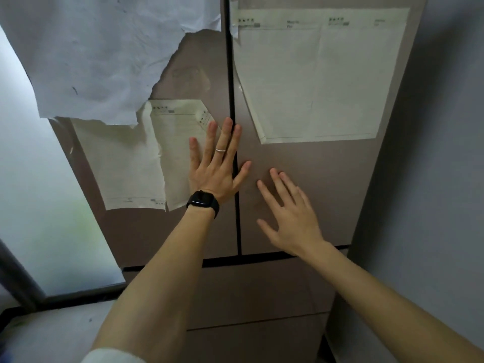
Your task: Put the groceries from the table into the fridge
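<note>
A tall brownish-pink fridge (327,179) fills the view, both upper doors closed with a dark seam (237,205) between them. My left hand (214,166), with a ring and a black watch, lies flat with straight fingers on the left door right at the seam. My right hand (290,213) is spread open against the right door, just right of the seam and lower down. Neither hand holds anything. No groceries or table are in view.
Paper sheets are stuck on both doors (322,82), and a torn white sheet (91,56) hangs over the upper left door. Drawer fronts (262,292) sit below the doors. A grey wall (432,179) is on the right, a bright window (39,205) on the left.
</note>
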